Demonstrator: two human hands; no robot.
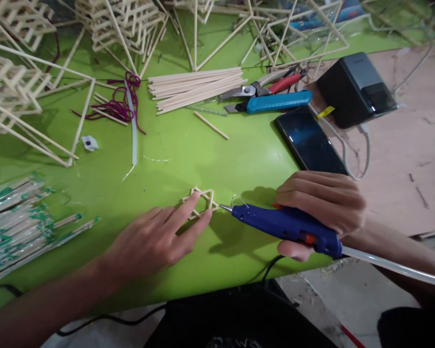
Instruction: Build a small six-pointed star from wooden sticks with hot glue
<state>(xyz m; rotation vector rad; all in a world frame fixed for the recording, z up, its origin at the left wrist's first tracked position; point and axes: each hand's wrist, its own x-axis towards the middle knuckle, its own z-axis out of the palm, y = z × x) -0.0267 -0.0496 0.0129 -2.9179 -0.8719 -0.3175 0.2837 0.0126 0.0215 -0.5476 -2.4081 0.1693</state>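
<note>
On the green table lies a small star-shaped frame of thin wooden sticks (211, 197). My left hand (159, 234) rests on it, its index finger and thumb apart and touching the sticks, pressing them from above. In my right hand (321, 205) is a blue glue gun (268, 221), fingers wrapped round its body. Its metal nozzle points left and sits close to the right corner of the star. A clear glue stick (391, 266) runs out of the gun's back end. Fine glue strings show near the nozzle.
Behind lie a bundle of sticks (199, 88), pliers (282, 83), a blue cutter (279, 102), a phone (310, 137) and a black box-shaped device (355, 87). Purple string (121, 106) and stick structures (14, 87) stand back left; wrapped chopsticks (21, 227) lie at left.
</note>
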